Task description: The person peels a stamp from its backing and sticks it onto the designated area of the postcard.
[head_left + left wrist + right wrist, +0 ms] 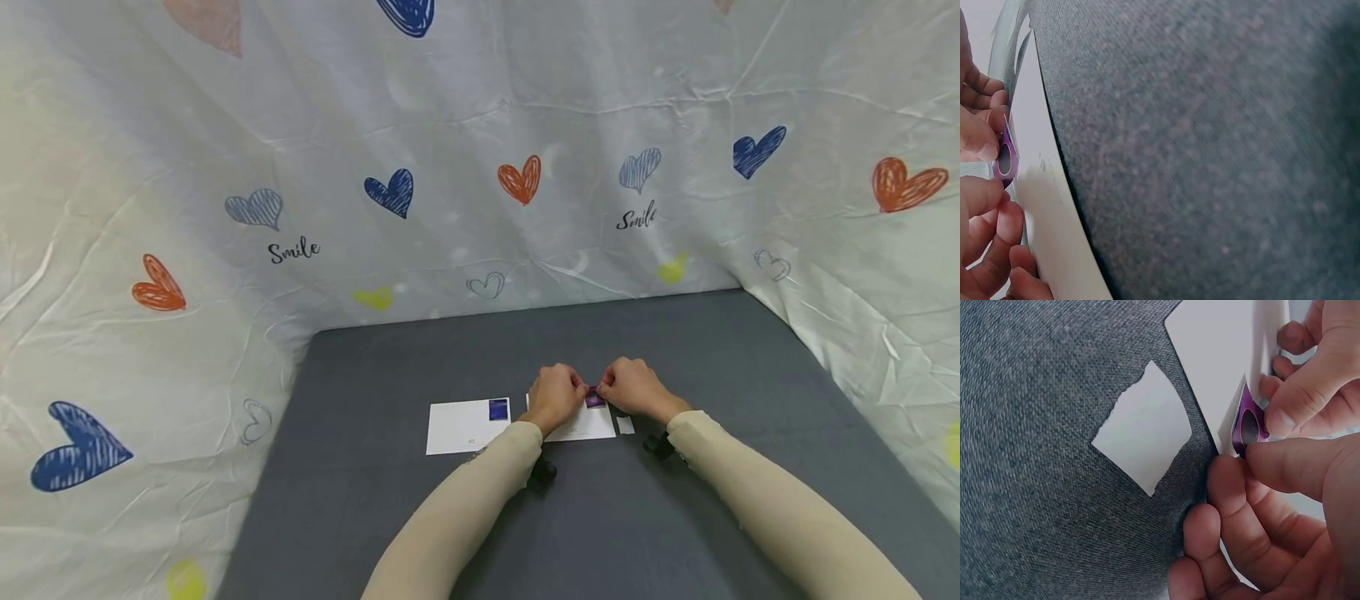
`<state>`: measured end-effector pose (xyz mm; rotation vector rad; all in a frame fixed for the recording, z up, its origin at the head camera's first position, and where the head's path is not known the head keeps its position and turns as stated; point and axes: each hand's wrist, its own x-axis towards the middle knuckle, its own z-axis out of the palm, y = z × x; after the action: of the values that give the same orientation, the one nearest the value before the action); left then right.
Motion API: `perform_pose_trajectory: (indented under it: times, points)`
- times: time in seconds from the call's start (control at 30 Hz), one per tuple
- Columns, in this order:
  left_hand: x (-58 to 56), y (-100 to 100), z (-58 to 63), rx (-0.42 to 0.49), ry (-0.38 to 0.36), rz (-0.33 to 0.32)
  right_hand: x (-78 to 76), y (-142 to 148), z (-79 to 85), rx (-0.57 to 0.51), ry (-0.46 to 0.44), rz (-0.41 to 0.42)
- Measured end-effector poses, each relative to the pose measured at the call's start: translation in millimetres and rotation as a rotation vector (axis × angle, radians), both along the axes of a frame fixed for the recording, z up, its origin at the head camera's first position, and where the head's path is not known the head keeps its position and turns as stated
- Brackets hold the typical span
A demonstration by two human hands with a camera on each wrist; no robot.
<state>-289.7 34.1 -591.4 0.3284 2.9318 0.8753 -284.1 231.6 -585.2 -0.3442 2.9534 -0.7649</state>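
A small purple stamp [1249,428] with a dark oval stands tilted at the upper right corner of a white envelope [581,429]. My left hand [557,394] pinches one edge of it between thumb and fingertips. At the opposite edge, the thumb and forefinger of my right hand [632,387] grip the same stamp. In the right wrist view the two thumbs nearly meet over it, and the other right fingers curl beside the envelope's edge. The left forearm and hand cover part of the envelope in the head view.
A second white envelope [461,426], with a blue-purple stamp [498,409] in its upper right corner, lies to the left. A torn scrap of white paper [1144,431] lies just right of the nearer envelope. Grey cloth covers the table [390,517]; a patterned curtain [450,233] hangs behind.
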Motion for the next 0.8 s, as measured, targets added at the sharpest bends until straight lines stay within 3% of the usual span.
perform_pose_trajectory:
  times: [0.23,0.47,0.63,0.8]
  points:
    - [4.7,2,3.9,-0.013,0.021,0.014,1.1,0,-1.3,-0.015,0.008,-0.006]
    - [8.8,3,6.1,-0.032,0.042,0.015,12.5,-4,12.4,-0.056,0.036,0.012]
    - [10.6,3,7.7,-0.036,0.057,0.001,8.6,-4,6.7,-0.045,0.026,-0.001]
    - [8.1,4,-0.5,-0.049,0.092,0.001,1.6,-2,-3.5,-0.01,0.042,-0.003]
